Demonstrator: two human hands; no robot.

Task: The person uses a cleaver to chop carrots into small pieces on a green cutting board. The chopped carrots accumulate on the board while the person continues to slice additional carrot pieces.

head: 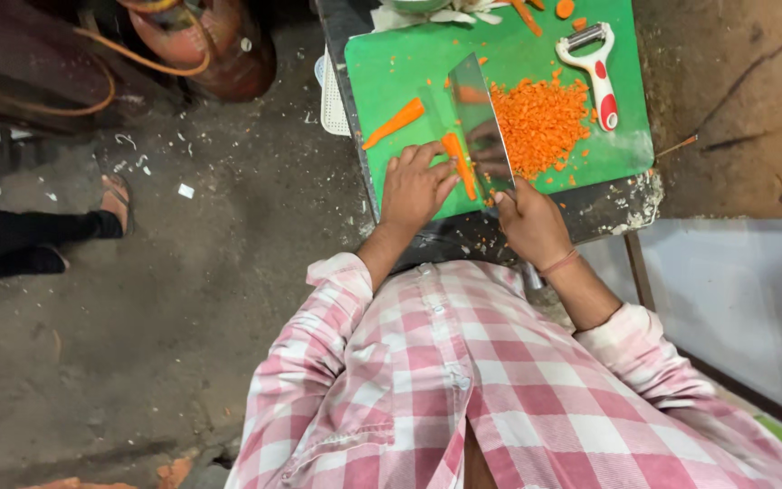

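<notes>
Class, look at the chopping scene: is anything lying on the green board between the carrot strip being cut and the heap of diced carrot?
Only the knife blade, held by the right hand. It stands between the carrot strip under the left hand and the diced carrot heap. The cutting board there shows nothing else.

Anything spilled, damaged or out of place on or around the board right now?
A few things. The counter edge right of the green board is chipped and crumbly. White scraps litter the floor at left. On the board, the diced carrot is heaped, with few strays. The peeler lies flat beside it.
</notes>
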